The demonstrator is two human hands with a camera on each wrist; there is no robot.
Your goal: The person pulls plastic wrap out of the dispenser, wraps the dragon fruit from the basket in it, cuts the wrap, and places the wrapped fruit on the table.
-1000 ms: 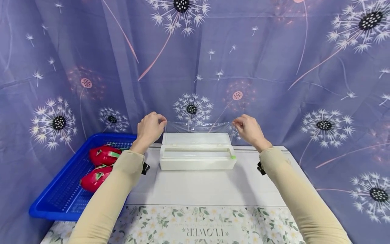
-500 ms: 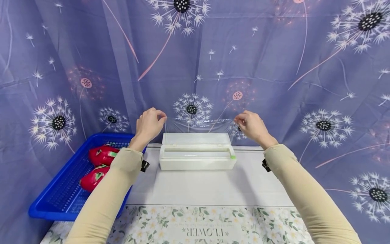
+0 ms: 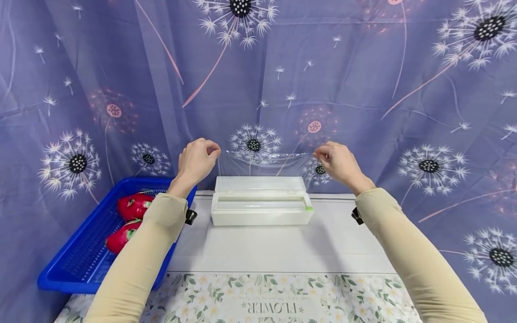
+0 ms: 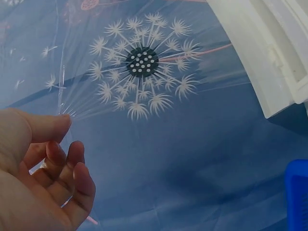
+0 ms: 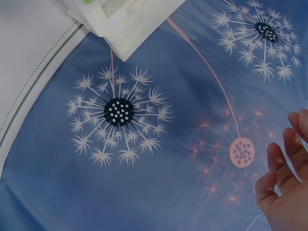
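A sheet of clear plastic wrap (image 3: 266,162) stretches between both hands in the head view, rising behind a white dispenser box (image 3: 261,217). The left hand (image 3: 199,159) pinches its left corner; in the left wrist view thin creases in the plastic wrap (image 4: 77,108) run to the thumb tip. At the opposite corner the right hand (image 3: 337,162) pinches the film between thumb and fingertips. The box's lid (image 3: 260,184) stands raised at the back, and a wrap roll (image 3: 260,205) lies inside. A small green piece (image 3: 308,208) sits on the box's right end.
To the left stands a blue plastic basket (image 3: 81,251) with red dragon fruits (image 3: 121,237) in it, partly behind the left sleeve. A purple dandelion curtain (image 3: 343,80) hangs behind the table. The white tabletop (image 3: 262,251) has a floral strip (image 3: 262,296) in front.
Both hands have risen and moved away from the box, the right one also somewhat to the right. The film between them has been drawn out higher. The box has stayed in place.
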